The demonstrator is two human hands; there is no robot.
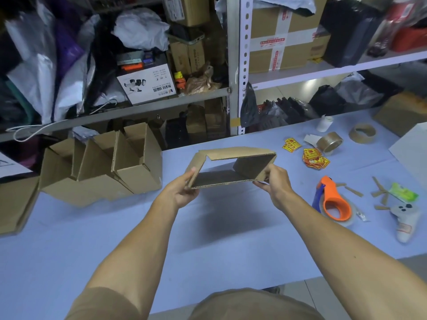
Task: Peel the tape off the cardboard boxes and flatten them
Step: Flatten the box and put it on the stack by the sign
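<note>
i'm holding an open cardboard box [233, 167] up above the blue table [115, 239], both ends open so i'm looking straight through it like a skewed tube. my left hand [182, 192] is gripping the near left corner, fingers curled around the edge; my right hand [275, 183] is pinching the near right corner, thumb on the outer wall. i'm seeing a small pale scrap at the right fingertips but cannot tell whether it is tape. the box is hanging clear of the table, casting a shadow below it. to the left, a cluster of upright boxes [104, 167] is standing on the table with flaps open, and a flat cardboard piece [16, 204] is lying at the far left edge. to the right, an orange tape dispenser [332, 202] is lying near my right forearm, with cardboard strips [379, 190] and a green packet [404, 192] beyond it. a white controller [404, 220] is resting just past those. further back, a roll of clear tape [329, 142] is sitting beside an empty cardboard core [361, 132], with yellow-red stickers [312, 157] scattered near them. metal shelving [233, 65] is filling the background, crowded with bags and taped cartons [286, 40]. nothing is lying directly under the box.
</note>
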